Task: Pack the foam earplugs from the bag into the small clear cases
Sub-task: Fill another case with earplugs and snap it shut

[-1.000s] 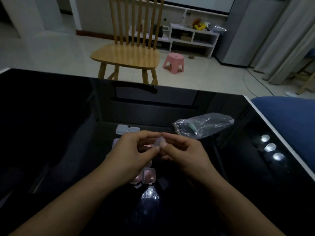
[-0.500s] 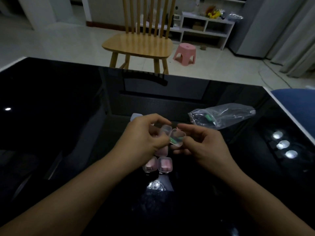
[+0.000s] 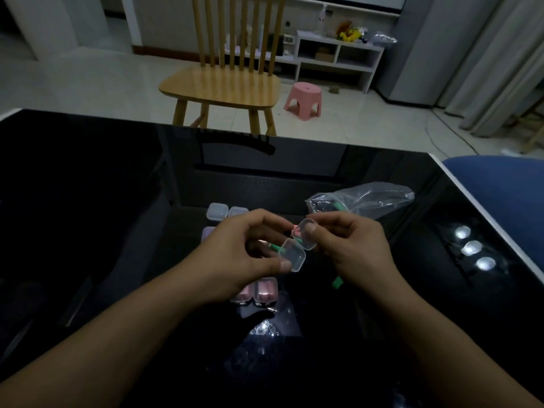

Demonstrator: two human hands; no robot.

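Since half a second ago you have swung the case point(image 3: 298, 245) wider open, and its two clear halves now splay apart at centre frame, held above the black glossy table point(image 3: 88, 201).

Your left hand point(image 3: 235, 257) pinches the lower half by its edge, thumb on the rim. Your right hand point(image 3: 350, 245) pinches the upper half, thumb pressed on its clear face. Green and pink earplugs point(image 3: 295, 232) show between the halves; a green one point(image 3: 337, 281) lies on the table below your right wrist.

To do this well, keep the lower half level, press the soft foam fully inside the rim, then fold the lid shut without trapping a tip.

Rounded square cases point(image 3: 217, 211) of thin hard plastic sit above your left hand; filled pink ones point(image 3: 265, 291) below it. At upper right of the hands lies the crinkled clear bag point(image 3: 368, 198), green plugs inside.
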